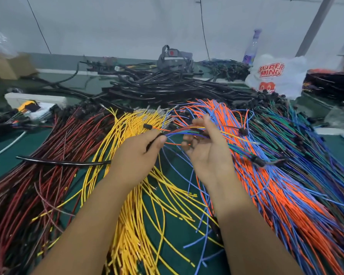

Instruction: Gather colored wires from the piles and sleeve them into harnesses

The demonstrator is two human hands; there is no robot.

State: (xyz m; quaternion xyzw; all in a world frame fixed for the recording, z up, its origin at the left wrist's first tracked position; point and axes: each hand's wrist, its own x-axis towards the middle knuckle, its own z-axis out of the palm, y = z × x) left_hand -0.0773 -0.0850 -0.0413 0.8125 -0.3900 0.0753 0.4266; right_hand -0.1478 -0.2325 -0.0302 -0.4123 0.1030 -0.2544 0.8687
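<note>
Green desk (173, 231) surface shows through between long fans of loose wire that run from the near edge away toward the wall. Nearest, the yellow wires (131, 225) spread down the middle, with the dark red wires (34, 185) to their left and the orange and blue wires (282, 205) to their right; green and darker blue strands lie at the far right. Many strands end in small bare metal tips.

Above the yellow fan, the left hand (136, 155) pinches the end of a black sleeve (64, 162) between thumb and fingers, the tube trailing leftward across the red pile. Just beside it, the right hand (206, 144) is palm-up, its fingers curled round a mixed wire bundle (189, 131) of red, blue, green, yellow and orange strands, whose ends meet the sleeve's mouth at the left thumb.

Farther back lies a heap of finished black harnesses (167, 88). Beyond it stand a white printed plastic bag (276, 76), a plastic bottle (251, 48), and a cardboard box (6, 68) at far left.
</note>
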